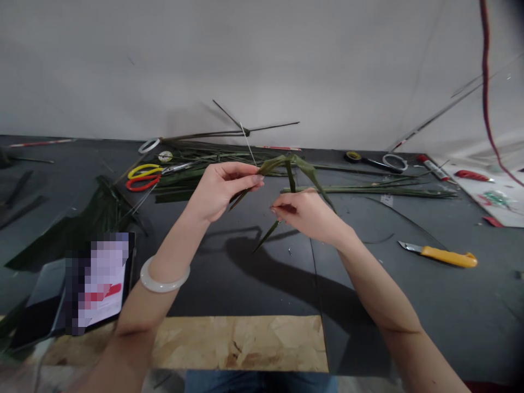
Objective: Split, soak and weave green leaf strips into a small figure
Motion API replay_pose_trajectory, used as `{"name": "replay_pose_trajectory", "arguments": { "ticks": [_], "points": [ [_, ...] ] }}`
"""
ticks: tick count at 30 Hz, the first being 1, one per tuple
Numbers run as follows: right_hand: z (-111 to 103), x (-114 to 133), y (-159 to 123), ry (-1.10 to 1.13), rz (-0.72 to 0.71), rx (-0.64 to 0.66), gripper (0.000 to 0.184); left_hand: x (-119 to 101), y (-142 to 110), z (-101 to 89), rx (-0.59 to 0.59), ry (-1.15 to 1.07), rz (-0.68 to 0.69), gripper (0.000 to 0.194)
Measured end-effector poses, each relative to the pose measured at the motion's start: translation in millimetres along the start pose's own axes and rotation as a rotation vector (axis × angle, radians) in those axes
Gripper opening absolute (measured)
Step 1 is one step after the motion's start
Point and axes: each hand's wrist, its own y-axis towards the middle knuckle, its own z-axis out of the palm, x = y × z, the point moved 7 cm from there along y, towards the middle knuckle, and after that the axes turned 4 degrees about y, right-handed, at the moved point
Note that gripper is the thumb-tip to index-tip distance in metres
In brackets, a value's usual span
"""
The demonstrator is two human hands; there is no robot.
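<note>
Forearms (pixel 379 289) foremost; leaf (pixel 305 165) in left fingers (pixel 246 182), arching over right fingers (pixel 289 201).

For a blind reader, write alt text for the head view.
The left hand and right hand hold a folded green leaf over a dark table. Scissors lie left, a yellow knife right, leaf strips beyond.

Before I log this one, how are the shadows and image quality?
Head view: left hand and right hand fairly sharp; head view: dark shadow across the tabletop; head view: screen at lower left coarsely pixelated, right corners darkened.
</note>
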Motion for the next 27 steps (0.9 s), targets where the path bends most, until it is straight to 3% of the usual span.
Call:
{"name": "replay_pose_trajectory", "arguments": {
  "ticks": [8, 13, 23, 27],
  "points": [
    [7, -6, 0, 0.036, 0.014, 0.013, 0.017, -1, -1, -0.7, -0.046, -0.048, -0.032, 0.034],
    [9, -7, 2, 0.035, -0.006, 0.015, 0.018, 1, 0, 3.4, -0.001, -0.006, -0.019, 0.031],
    [16, -10, 4, 0.022, 0.029, 0.081, 0.02, 0, 0, 5.1, 0.02, 0.15, 0.072, 0.034],
    [11, -6, 3, -0.046, 0.044, 0.014, 0.019, -4, 1, 2.2, -0.024, 0.139, 0.132, 0.029]
  ]
}}
